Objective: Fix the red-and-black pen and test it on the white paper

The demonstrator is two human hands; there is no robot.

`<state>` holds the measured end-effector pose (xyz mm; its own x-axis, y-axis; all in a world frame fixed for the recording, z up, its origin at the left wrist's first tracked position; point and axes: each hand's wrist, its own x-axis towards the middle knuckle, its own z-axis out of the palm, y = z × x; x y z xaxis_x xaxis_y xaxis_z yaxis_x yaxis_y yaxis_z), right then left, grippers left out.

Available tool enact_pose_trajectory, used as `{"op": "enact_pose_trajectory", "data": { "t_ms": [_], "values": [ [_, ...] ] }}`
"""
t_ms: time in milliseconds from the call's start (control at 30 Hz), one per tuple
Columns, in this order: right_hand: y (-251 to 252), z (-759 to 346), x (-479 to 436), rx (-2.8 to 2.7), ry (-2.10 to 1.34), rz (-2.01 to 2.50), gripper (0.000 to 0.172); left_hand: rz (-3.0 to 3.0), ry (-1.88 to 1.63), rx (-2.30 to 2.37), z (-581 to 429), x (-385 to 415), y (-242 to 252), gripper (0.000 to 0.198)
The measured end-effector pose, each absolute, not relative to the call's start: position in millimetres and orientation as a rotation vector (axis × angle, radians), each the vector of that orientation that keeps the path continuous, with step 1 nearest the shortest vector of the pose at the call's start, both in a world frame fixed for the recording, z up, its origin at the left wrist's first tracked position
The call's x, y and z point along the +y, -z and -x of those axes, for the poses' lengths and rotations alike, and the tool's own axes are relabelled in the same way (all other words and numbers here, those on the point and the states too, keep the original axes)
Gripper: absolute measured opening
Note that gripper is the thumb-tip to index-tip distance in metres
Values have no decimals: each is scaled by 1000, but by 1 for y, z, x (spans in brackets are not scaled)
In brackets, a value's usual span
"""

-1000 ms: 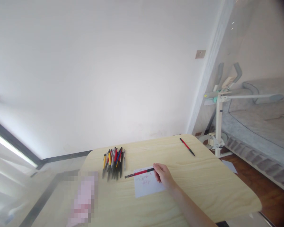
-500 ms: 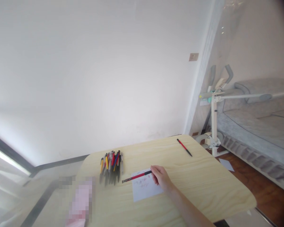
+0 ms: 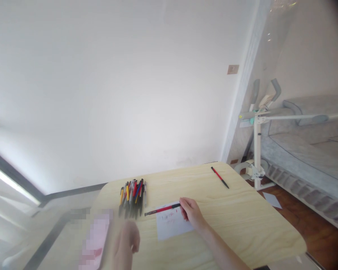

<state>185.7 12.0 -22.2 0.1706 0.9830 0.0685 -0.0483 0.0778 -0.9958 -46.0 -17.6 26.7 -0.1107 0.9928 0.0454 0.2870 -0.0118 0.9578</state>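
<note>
A red and black pen [image 3: 163, 210] is pinched near its black end by my right hand [image 3: 190, 212]. It points left, level above a white sheet of paper [image 3: 173, 227] that bears small red and dark scribbles. My left hand [image 3: 127, 236] is over the near left part of the table, just below a bunch of pens [image 3: 133, 197] with yellow, red, blue, black and clear barrels. That hand is blurred, and its fingers are partly turned away from view. Farther right, a second red and black pen [image 3: 220, 177] lies by itself.
The light wooden table [image 3: 242, 221] has rounded corners and stands near a white wall [image 3: 129, 93]. A pink object [image 3: 97, 236], partly pixelated, is at the table's left edge. To the right are a white exercise machine [image 3: 257, 150], a grey sofa [image 3: 307, 150] and paper on the floor [image 3: 272, 200].
My left hand has come into view from below, near the bunch of pens. My right hand still holds its pen in nearly the same place. The whole view has shifted slightly.
</note>
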Motion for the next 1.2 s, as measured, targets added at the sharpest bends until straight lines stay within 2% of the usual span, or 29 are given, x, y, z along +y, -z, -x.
{"op": "enact_pose_trajectory", "data": {
  "t_ms": [100, 267, 700, 1200],
  "values": [
    [22, -186, 11, -1057, -1069, 1182, 48, -1379, -1080, 1372, 16, -4, -6, 44],
    [20, -183, 10, -1090, -1093, 1190, 49, -1413, -998, 1150, -13, 9, 12, 44],
    [26, -181, 10, -1178, -1062, 1234, 46, -1260, -1006, 1111, -11, 23, 29, 48],
    [25, -180, 7, -1276, -1017, 1258, 45, -1176, -998, 1102, -12, 23, 24, 52]
  ]
}}
